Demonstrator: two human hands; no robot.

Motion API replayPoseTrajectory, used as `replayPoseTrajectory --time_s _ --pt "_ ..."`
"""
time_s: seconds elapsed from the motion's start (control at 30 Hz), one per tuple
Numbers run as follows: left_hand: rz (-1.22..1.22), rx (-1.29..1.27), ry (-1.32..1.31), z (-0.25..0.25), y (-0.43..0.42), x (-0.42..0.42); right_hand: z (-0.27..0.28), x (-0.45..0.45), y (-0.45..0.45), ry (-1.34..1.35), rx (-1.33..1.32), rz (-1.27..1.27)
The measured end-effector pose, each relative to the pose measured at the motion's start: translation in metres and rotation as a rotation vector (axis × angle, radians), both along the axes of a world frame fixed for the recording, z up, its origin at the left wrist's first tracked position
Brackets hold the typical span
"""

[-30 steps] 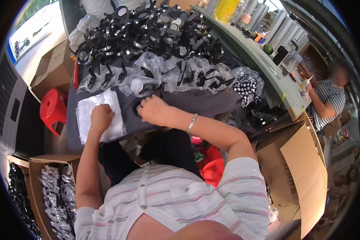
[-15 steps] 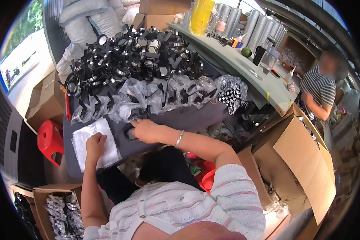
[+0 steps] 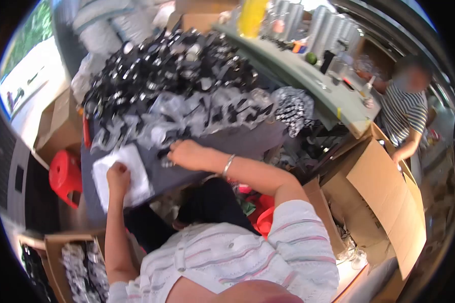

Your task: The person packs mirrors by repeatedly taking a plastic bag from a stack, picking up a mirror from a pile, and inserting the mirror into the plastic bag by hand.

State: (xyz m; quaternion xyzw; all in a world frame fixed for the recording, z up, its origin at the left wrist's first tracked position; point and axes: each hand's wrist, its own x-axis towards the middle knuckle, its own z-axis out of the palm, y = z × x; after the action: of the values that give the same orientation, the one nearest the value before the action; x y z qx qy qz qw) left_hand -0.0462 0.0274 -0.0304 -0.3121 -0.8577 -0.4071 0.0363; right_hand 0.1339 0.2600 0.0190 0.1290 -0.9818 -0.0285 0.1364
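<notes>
My left hand (image 3: 118,179) is closed above a stack of flat white plastic bags (image 3: 140,181) at the table's front left. Its curled fingers hide whatever they may hold. My right hand (image 3: 186,155), with a silver bracelet at the wrist, has its fingers closed on a small black round item with a silvery edge (image 3: 166,160), just right of the bags. Blur hides that item's details. Beyond both hands runs a row of similar black items in clear plastic bags (image 3: 187,118). Behind it lies a big heap of black items with round silvery parts (image 3: 172,70).
A green side table (image 3: 298,70) holds stacked silver discs and a jar. At the right, a person in a striped shirt (image 3: 402,111) reaches toward an open cardboard box (image 3: 384,187). A red stool (image 3: 65,177) stands left; a box of bagged items (image 3: 81,267) sits lower left.
My right hand has lifted slightly, and the black item has tilted in its fingers. My left hand stays over the bags. The other person has lowered an arm to the box. The view is blurrier.
</notes>
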Motion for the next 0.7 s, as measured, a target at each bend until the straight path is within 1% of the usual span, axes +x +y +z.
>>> replayPoseTrajectory --time_s 0.03,0.07,0.1,0.13,0.17,0.2,0.23,0.27,0.3,0.33,0.4,0.47,0.53,0.57,0.63,0.67,0.7 --pt "-0.021 0.045 0.100 -0.003 0.003 -0.001 0.005 0.003 0.001 -0.019 0.027 -0.022" --pt "0.003 0.061 0.045 -0.003 0.006 -0.001 0.011 0.005 0.002 -0.066 -0.039 -0.035" --pt "0.010 -0.045 -0.024 0.008 0.005 0.002 0.008 0.003 0.001 -0.043 -0.211 -0.094" --pt "0.010 -0.056 -0.042 0.007 0.004 0.002 0.012 0.005 0.001 -0.056 -0.276 -0.070" --pt "-0.003 0.012 0.037 0.004 0.003 0.004 0.019 0.006 -0.002 -0.074 -0.360 -0.073" --pt "0.039 -0.025 -0.097 0.010 0.001 0.007 0.037 0.011 -0.019 -0.093 -0.531 -0.176" --pt "0.038 0.029 -0.136 0.017 -0.002 0.012 0.028 0.004 -0.016 -0.140 -0.696 -0.231" --pt "-0.037 0.157 -0.021 0.008 -0.004 0.008 0.012 -0.004 -0.008 -0.174 -0.932 -0.152" --pt "-0.023 0.189 -0.114 0.007 -0.007 0.012 0.020 -0.008 -0.022 -0.267 -1.264 -0.128" --pt "-0.036 0.239 -0.195 0.012 -0.008 0.014 0.025 -0.013 -0.032 -0.294 -1.343 -0.110" --pt "-0.010 0.205 -0.231 0.015 -0.011 0.014 0.033 -0.022 -0.044 -0.309 -1.501 -0.090" --pt "0.003 0.202 -0.243 0.015 -0.007 0.010 0.044 -0.036 -0.062 -0.333 -1.593 -0.113" --pt "0.024 0.222 -0.252 0.011 -0.006 0.010 0.045 -0.055 -0.071 -0.373 -1.528 -0.150" --pt "0.004 0.168 -0.180 0.014 -0.008 0.010 0.042 -0.065 -0.068 -0.456 -1.453 -0.182" --pt "0.018 0.224 -0.205 0.014 -0.008 0.010 0.027 -0.084 -0.064 -0.626 -1.293 -0.245" --pt "0.028 0.255 -0.219 0.014 -0.008 0.010 0.020 -0.087 -0.061 -0.631 -1.266 -0.252" --pt "0.049 0.256 -0.176 0.016 -0.010 0.010 0.015 -0.091 -0.056 -0.633 -1.238 -0.255"
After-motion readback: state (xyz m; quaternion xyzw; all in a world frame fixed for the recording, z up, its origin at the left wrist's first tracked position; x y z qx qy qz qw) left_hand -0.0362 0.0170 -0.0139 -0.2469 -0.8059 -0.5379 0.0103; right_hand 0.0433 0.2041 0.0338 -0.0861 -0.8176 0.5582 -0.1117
